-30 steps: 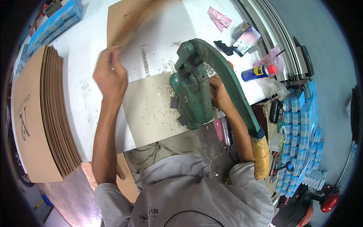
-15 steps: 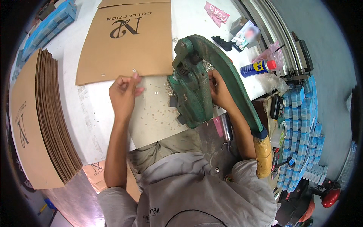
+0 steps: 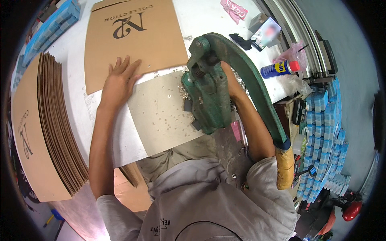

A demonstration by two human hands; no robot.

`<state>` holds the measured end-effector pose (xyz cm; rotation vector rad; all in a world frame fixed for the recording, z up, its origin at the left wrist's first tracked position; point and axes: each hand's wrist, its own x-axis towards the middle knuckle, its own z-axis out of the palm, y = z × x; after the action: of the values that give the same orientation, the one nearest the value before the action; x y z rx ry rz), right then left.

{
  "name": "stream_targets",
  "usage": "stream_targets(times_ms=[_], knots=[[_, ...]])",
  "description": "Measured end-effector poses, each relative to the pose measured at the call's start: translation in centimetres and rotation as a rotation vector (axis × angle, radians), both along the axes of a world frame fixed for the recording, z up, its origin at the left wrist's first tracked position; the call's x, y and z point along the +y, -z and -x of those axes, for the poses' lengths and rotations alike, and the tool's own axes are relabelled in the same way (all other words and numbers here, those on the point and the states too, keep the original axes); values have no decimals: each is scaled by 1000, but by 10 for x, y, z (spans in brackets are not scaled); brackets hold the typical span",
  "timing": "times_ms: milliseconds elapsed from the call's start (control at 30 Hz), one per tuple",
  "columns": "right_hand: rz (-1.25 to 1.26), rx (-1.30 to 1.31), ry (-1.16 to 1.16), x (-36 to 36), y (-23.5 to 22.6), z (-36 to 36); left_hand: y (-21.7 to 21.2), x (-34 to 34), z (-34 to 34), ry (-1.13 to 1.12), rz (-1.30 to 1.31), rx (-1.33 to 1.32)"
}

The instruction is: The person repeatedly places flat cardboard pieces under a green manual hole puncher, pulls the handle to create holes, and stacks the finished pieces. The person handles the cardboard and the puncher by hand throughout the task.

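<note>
Head view: my left hand (image 3: pixel 117 82) lies flat, fingers spread, gripping nothing, on the brown cardboard sheet (image 3: pixel 134 40), whose long axis runs away from me. My right hand (image 3: pixel 232 82) sits behind the green press (image 3: pixel 209 94); grip indeterminable.

White worktable (image 3: pixel 201 16) — grey floor (image 3: pixel 354 52) alongside

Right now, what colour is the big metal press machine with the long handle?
Green, seen best in the head view: the metal lever press.
</note>
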<state>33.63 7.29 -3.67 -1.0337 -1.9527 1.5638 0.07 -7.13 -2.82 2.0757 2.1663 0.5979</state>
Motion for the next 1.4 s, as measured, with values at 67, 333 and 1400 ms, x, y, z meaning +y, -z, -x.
stream_targets(times_ms=[67,333,1400], knots=[[-25,-20,-25,0,-2,1,3,7,-13,-67,16,177],[-89,-71,-54,-17,-21,9,1,27,-25,119,-76,42],[239,195,282,-13,-15,6,-32,18,-105,145,-101,-224]])
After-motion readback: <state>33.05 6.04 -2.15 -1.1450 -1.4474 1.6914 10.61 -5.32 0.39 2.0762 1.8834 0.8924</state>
